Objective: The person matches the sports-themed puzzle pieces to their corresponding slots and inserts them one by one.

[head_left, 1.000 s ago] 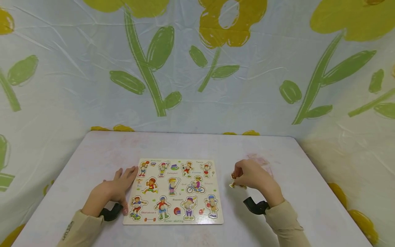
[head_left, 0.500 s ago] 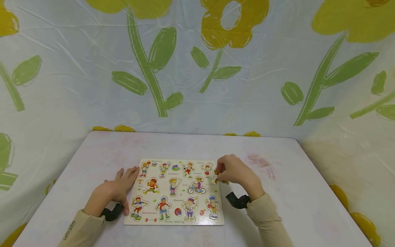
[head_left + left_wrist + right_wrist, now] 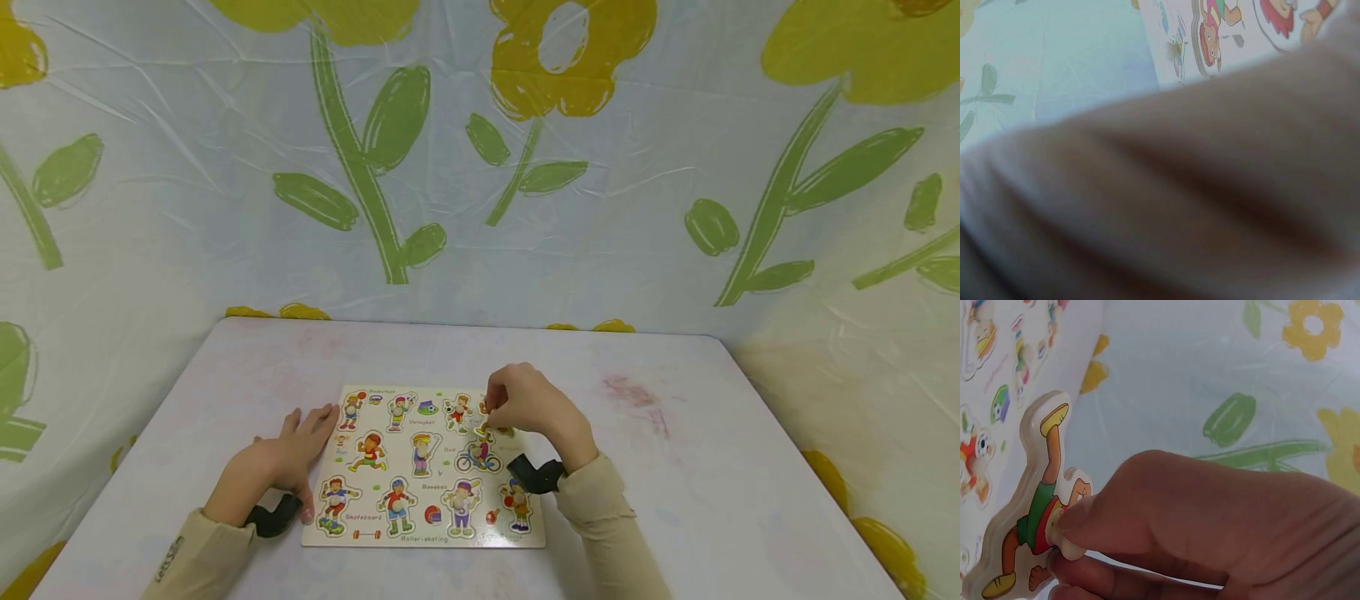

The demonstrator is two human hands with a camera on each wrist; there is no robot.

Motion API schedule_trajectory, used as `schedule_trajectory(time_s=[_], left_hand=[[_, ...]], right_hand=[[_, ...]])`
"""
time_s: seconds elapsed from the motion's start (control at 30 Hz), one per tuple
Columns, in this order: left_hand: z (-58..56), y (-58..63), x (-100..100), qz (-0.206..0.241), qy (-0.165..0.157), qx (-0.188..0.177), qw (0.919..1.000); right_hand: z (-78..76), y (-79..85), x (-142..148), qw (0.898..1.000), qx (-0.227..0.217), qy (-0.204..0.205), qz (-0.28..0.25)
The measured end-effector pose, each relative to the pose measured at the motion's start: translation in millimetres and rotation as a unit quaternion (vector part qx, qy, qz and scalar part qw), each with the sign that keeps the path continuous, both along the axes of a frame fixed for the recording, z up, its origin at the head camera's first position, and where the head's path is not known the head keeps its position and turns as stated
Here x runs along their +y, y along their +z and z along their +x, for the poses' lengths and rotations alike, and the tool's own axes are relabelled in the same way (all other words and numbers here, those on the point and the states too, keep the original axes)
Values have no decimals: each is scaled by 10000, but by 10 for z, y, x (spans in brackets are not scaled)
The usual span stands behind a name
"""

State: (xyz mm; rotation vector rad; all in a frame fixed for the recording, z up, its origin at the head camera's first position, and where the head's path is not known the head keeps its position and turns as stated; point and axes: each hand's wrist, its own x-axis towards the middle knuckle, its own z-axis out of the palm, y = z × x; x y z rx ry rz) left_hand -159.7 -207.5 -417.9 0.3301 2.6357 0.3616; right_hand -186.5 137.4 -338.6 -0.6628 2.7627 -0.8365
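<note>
My right hand (image 3: 536, 408) pinches a wooden puzzle piece (image 3: 1038, 509) by its pale knob, between thumb and fingers. The piece shows a runner in green shorts and yellow shoes. It is over the upper right of the puzzle board (image 3: 311, 542), mostly hidden by the hand in the head view. Along the board's left edge rests my left hand (image 3: 288, 454), fingers spread and thumb near the lower corner. In the left wrist view, that blurred hand (image 3: 1179, 181) fills most of the frame. A picture of a runner (image 3: 367, 451) lies at the board's middle left.
Several sports figures, such as a golfer (image 3: 422, 454) and a cyclist (image 3: 477, 450), lie in the board. It sits on a pale table (image 3: 652, 517) with reddish smudges (image 3: 637, 396). A flower-print sheet (image 3: 600, 250) stands behind and at both sides.
My right hand has moved left from the table beside the board to over its upper right, carrying the runner piece. My left hand has stayed at the left edge.
</note>
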Motion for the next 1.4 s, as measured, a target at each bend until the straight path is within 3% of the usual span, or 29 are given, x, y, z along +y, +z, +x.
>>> schedule_trajectory(time_s=[1.0,1.4], left_hand=[[10,60,11,57,-25,-13,10000],[7,69,1,-77,-150,5,9999]], right_hand=[[-56,-15,-1023,9982,-260,502,-193],[-28,-240,-1337,9987,21,513,-33]])
